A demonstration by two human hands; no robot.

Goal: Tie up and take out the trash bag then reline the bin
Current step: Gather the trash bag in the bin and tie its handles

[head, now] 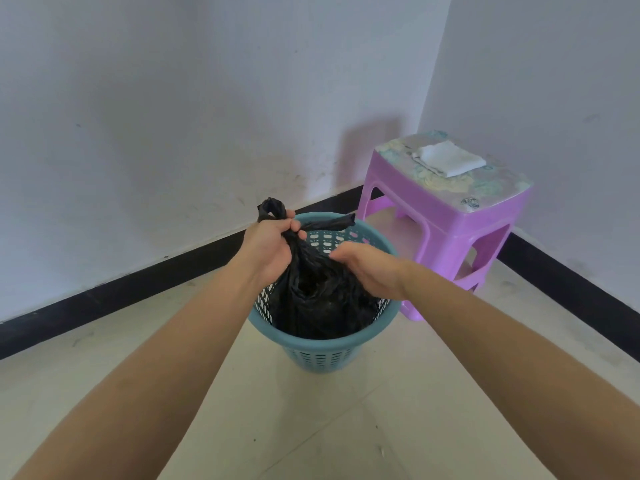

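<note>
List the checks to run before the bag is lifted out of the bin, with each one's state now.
1. Left hand grips the bag by its gathered neck: ok.
2. Knot finished: cannot tell. One tail sticks up above the left hand and another points toward the far rim.
3. Right hand has a hold: cannot tell. It touches the bag's side, and its fingertips are partly hidden.
4. Bag clear of the bin rim: ok. No plastic is folded over the rim where it shows.
5. Bag out of the bin: not ok. It sits inside.
6. New liner ready: cannot tell. A folded white item lies on the stool.
</note>
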